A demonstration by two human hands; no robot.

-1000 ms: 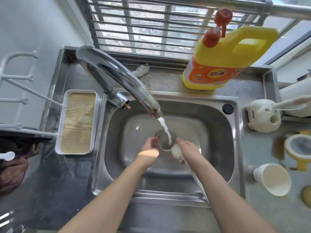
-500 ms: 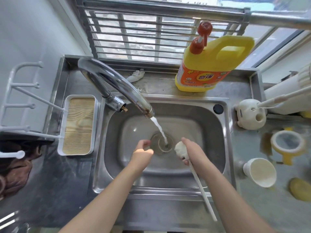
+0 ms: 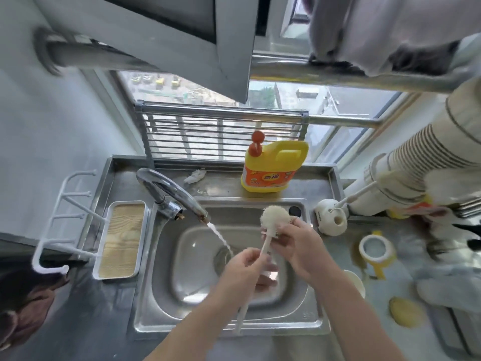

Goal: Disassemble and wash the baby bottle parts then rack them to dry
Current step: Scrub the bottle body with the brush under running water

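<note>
A white bottle brush (image 3: pixel 275 218) stands almost upright over the steel sink (image 3: pixel 166 303), bristle head up and handle slanting down to the sink's front rim. My right hand (image 3: pixel 303 247) grips the brush's neck just under the head. My left hand (image 3: pixel 244 267) pinches the handle lower down between thumb and forefinger. A blurred pale shape sits below my left fingers; I cannot tell what it is. No clear bottle shows in either hand. Water runs from the faucet (image 3: pixel 174 194) toward the drain, left of both hands.
A white drying rack (image 3: pixel 65 217) with a wood-toned tray (image 3: pixel 121 241) stands left of the sink. A yellow detergent jug (image 3: pixel 270 173) is behind it. On the right counter are a white holder (image 3: pixel 331 217), a yellow-rimmed ring (image 3: pixel 376 250), a white cup (image 3: pixel 357 282) and a yellow lid (image 3: pixel 406 311).
The camera has tilted up. Both hands rose from the drain and out of the stream. The brush went from low in my right hand to upright, with my left hand now on its handle.
</note>
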